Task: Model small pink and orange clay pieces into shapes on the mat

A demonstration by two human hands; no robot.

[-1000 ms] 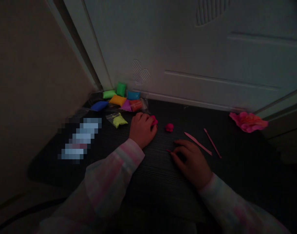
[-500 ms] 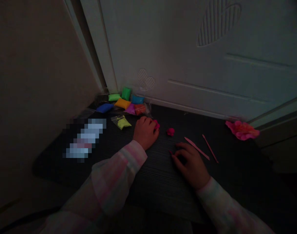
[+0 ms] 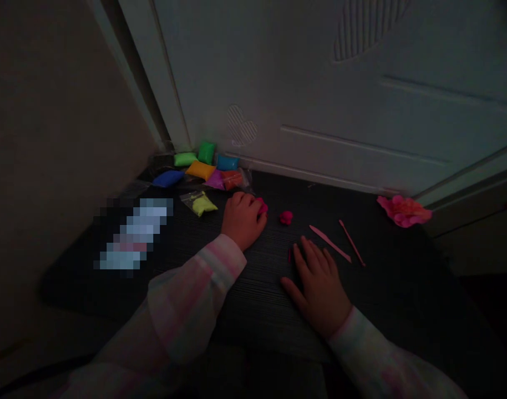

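My left hand rests on the dark table with its fingers curled round a lump of bright pink modelling clay, most of it hidden under them. My right hand lies palm down, fingers stretched out and thumb apart, holding nothing. Just off its index fingertip is a thin, dark pinkish strip, too small to make out well. A small lumpy piece of deep pink clay sits between and beyond the hands. Right of it lie a flat pink modelling knife and a thin pink stick tool.
Several coloured clay packets, among them an orange one and a blue one, cluster at the back left. A yellow clay bag lies nearer. A pink flower-like piece is far right. A white panel stands behind the table.
My right hand has let go of the thin strip and opened from a pinch to flat on the table. The left hand keeps its hold. The view has shifted slightly.
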